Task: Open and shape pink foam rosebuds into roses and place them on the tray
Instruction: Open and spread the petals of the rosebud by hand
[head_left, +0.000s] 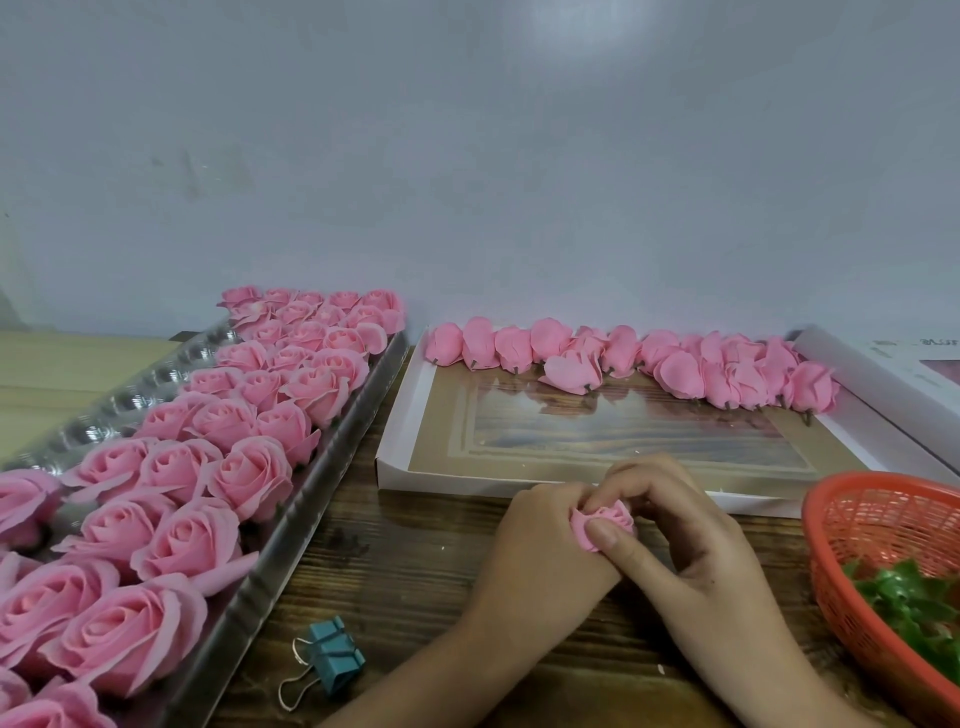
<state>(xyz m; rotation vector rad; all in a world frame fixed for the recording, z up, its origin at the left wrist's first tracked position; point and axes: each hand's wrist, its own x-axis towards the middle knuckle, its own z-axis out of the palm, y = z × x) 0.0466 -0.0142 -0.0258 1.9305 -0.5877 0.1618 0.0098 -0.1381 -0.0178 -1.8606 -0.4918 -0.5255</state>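
Pink foam rosebud (605, 526) above the wooden table (395, 566), pinched by both hands; left hand (545, 540) curled round base, right hand (691, 540) thumb on petal; peel outward gently, don't tear; tray (311, 467) nearly full.

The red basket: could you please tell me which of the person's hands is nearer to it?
Right. The right hand holds the rosebud just left of the red basket; the left hand holds the same rosebud from its other side, farther from the basket.

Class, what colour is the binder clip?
The binder clip is teal with silver wire handles; head view.
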